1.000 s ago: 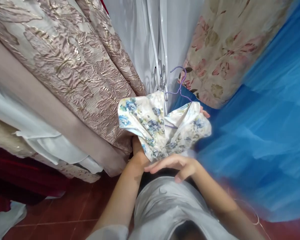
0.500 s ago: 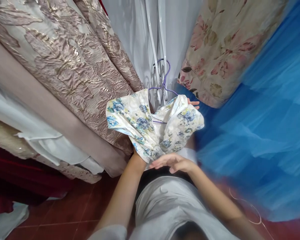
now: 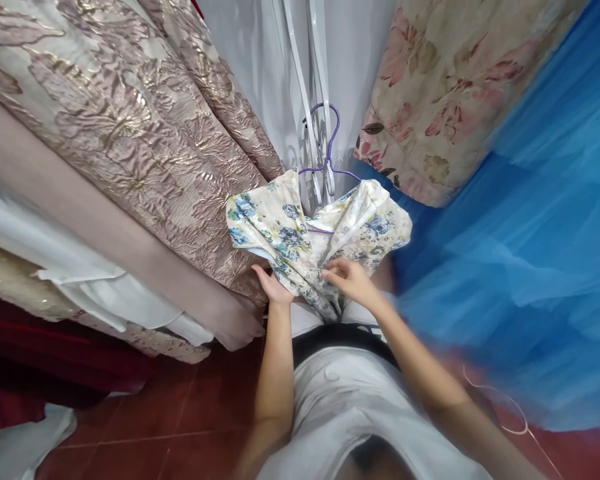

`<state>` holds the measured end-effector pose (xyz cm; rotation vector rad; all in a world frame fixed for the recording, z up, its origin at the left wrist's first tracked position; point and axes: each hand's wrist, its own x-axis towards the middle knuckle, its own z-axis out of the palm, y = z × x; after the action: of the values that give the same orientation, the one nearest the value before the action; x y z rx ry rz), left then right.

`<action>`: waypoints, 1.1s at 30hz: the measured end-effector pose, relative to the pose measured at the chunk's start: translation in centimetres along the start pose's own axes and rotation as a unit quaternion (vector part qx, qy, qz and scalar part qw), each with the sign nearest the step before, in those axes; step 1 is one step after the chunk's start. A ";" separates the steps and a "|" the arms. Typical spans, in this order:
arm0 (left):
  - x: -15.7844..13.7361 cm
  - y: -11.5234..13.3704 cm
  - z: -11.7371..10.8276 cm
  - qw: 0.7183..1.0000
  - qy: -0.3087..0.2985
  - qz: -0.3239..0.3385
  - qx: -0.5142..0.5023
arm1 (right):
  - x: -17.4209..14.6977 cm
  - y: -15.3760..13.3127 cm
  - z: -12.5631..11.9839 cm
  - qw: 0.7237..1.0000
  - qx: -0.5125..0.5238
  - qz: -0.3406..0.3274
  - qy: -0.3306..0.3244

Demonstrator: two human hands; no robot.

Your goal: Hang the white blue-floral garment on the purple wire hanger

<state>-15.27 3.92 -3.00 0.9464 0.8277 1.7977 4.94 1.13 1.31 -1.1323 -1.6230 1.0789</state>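
A white top with blue and yellow-green flowers (image 3: 290,233) hangs in front of me on a purple hanger (image 3: 329,150). It has a V neck and wide short sleeves, and its front is gathered at the lower middle. My left hand (image 3: 276,288) is at the top's lower left edge, thumb stretched out away from the cloth; its other fingers are partly hidden behind the fabric. Over the gathered front is my right hand (image 3: 353,281), its fingers bent and the tips pinched together at the cloth.
White straps (image 3: 310,87) run down behind the hanger, against a pale grey fabric (image 3: 250,53). Pinkish-gold brocade (image 3: 155,147) hangs at left, beside other garments. At right hang a floral cloth (image 3: 445,100) and blue tulle (image 3: 505,267). Red tiles (image 3: 205,407) cover the floor.
My left hand has drawn back from under the top, where its fingertips showed by the right shoulder, to the lower left edge. My right hand has moved up onto the gathered front.
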 end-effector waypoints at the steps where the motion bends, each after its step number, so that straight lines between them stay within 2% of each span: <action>1: -0.5 -0.2 0.0 0.999 -0.008 -0.017 -0.029 | 0.4 -0.1 0.5 0.999 -0.046 0.003 0.002; 3: -1.5 -0.6 0.4 0.999 0.005 -0.013 -0.035 | 1.0 -0.3 1.5 0.993 -0.118 0.018 0.012; 6: -2.7 -1.2 1.7 0.998 0.057 -0.003 -0.014 | 1.5 -0.1 2.3 0.983 -0.174 0.045 0.035; 8: -3.0 -1.6 2.5 0.997 0.067 -0.020 -0.025 | 1.6 0.4 2.3 0.983 -0.176 0.045 0.041; 11: -2.6 -1.9 2.7 0.998 0.065 -0.017 -0.013 | 1.1 1.4 1.7 0.991 -0.121 0.046 0.045; 13: -2.5 -2.1 2.1 0.994 0.100 0.031 0.032 | 0.4 1.9 1.1 0.995 -0.070 0.055 0.047; 14: -2.6 -2.2 1.7 0.985 0.139 0.074 0.069 | -0.1 2.1 0.9 0.996 -0.044 0.059 0.045; 16: -3.4 -2.6 1.1 0.942 0.226 0.181 0.169 | -1.4 2.3 0.7 0.997 0.009 0.062 0.047; 17: -4.1 -2.8 1.0 0.917 0.241 0.231 0.220 | -2.1 2.4 0.8 0.996 0.035 0.061 0.056; 18: -4.8 -3.1 1.1 0.900 0.220 0.266 0.267 | -2.7 2.4 1.0 0.994 0.059 0.055 0.070; 20: -6.4 -3.8 1.7 0.897 0.080 0.280 0.332 | -3.9 2.4 1.4 0.989 0.099 0.040 0.106; 22: -7.6 -4.4 2.8 0.904 -0.068 0.234 0.351 | -4.7 2.3 1.8 0.984 0.125 0.028 0.126; 23: -8.0 -4.6 3.3 0.905 -0.108 0.208 0.355 | -4.9 2.2 2.0 0.983 0.132 0.028 0.128; 25: -8.3 -4.7 4.3 0.905 -0.124 0.184 0.364 | -5.2 1.8 2.0 0.982 0.135 0.030 0.130; 29: -8.1 -4.4 5.1 0.898 -0.114 0.192 0.378 | -4.6 0.4 1.3 0.981 0.138 0.029 0.135; 33: -8.1 -4.9 4.7 0.896 -0.119 0.196 0.380 | -1.8 -2.1 0.3 0.975 0.175 0.017 0.135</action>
<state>-6.86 -1.21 -6.88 1.9138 1.2815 1.6282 4.58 -1.06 2.96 -1.0215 -1.1526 1.1252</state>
